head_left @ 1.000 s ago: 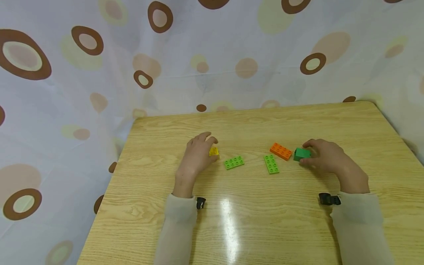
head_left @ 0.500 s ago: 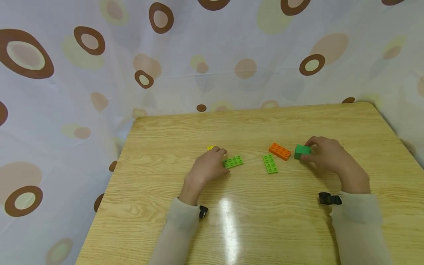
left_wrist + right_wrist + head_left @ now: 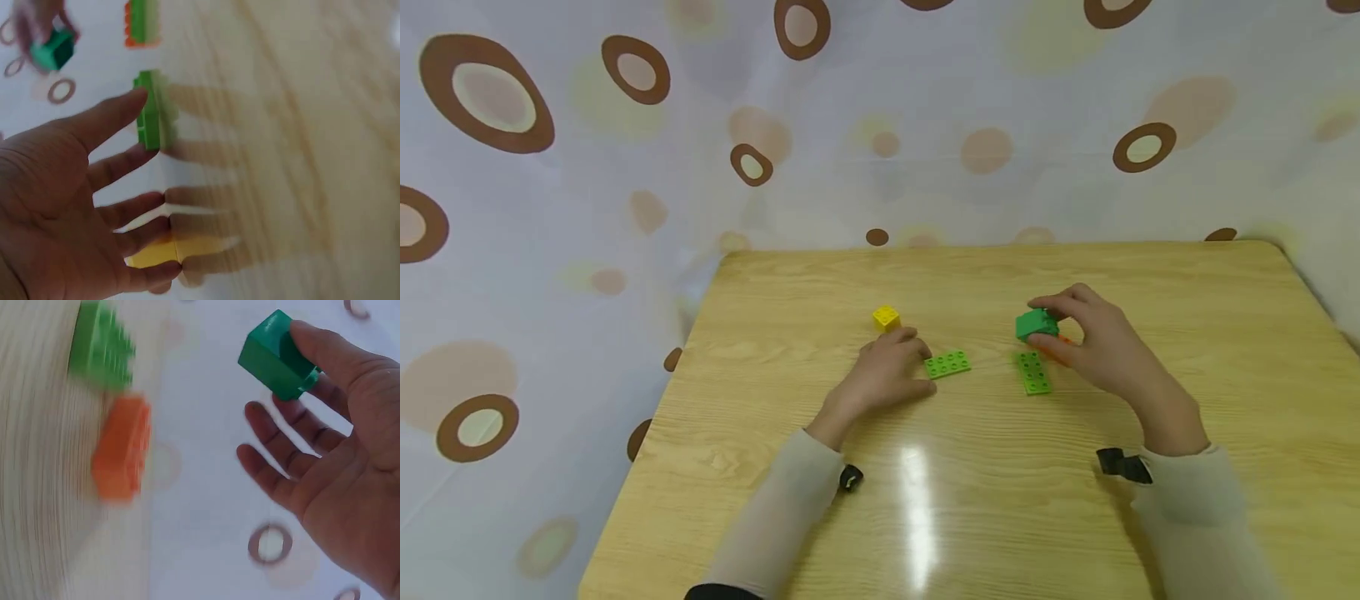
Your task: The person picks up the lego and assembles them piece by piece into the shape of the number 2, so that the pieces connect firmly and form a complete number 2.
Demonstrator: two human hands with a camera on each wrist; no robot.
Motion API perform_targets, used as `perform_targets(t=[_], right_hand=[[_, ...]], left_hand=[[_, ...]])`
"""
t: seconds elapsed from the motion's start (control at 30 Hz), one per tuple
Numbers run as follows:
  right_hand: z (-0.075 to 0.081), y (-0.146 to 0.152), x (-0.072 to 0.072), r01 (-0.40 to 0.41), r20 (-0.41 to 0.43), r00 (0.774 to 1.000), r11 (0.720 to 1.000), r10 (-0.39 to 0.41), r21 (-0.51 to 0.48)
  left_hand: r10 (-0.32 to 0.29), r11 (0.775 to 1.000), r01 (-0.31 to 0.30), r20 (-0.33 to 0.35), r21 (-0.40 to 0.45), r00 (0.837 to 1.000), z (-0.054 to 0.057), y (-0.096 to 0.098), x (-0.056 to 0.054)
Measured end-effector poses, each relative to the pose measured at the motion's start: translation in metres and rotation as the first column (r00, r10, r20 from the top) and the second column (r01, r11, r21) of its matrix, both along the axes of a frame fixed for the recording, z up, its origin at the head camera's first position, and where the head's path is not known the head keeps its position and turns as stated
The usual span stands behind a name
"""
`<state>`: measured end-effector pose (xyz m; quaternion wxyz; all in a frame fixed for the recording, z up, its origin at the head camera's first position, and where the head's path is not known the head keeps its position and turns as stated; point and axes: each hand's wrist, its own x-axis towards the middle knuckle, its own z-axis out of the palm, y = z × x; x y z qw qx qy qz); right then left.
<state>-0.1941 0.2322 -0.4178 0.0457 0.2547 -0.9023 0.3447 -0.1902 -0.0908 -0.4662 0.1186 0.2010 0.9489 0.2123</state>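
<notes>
My right hand (image 3: 1108, 346) pinches a dark green toy building brick (image 3: 275, 356) between thumb and fingers. The brick is held up off the table, and in the head view it overlaps the orange brick (image 3: 122, 447), which is mostly hidden there by the hand. My left hand (image 3: 883, 371) lies low by a flat light green brick (image 3: 949, 364), its fingers loosely extended. Thumb and index finger reach right to that brick's left end, not closed round it. Behind the left hand sits a small yellow brick (image 3: 886, 317).
A second flat light green brick (image 3: 1034, 373) lies just in front of the orange one. All the loose bricks rest on a wood-grain table (image 3: 1000, 500). A white curtain (image 3: 940, 200) with brown rings hangs along the table's far edge and left side.
My right hand has lifted the dark green brick and carried it left over the orange one. The left hand has left the yellow brick and moved right to the light green one.
</notes>
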Motion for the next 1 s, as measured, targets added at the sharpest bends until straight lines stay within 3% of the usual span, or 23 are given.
perform_targets(t=[0.13,0.27,0.47,0.73,1.0], right_hand=[[-0.008,-0.035,-0.004,-0.135,-0.048,0.99,0.991,0.134,-0.021],[-0.022,-0.056,-0.01,-0.192,0.008,0.981,0.979,0.192,0.064],[-0.035,-0.061,-0.019,-0.162,-0.013,0.986,0.963,0.169,0.216],[-0.038,-0.071,-0.022,-0.125,-0.092,0.983,0.949,0.157,0.288],[-0.04,-0.076,-0.021,-0.116,-0.102,0.983,0.943,0.155,0.312]], left_hand=[[0.031,0.998,-0.033,-0.051,-0.048,0.998,-0.001,0.025,-0.007],[0.016,0.998,-0.021,-0.08,-0.062,0.997,-0.003,0.04,-0.015],[-0.004,0.999,0.001,-0.066,-0.037,0.998,-0.004,0.046,-0.022],[-0.02,0.999,0.018,-0.071,-0.028,0.997,-0.005,0.044,-0.026],[-0.011,1.0,0.01,-0.06,-0.016,0.998,-0.006,0.042,-0.023]])
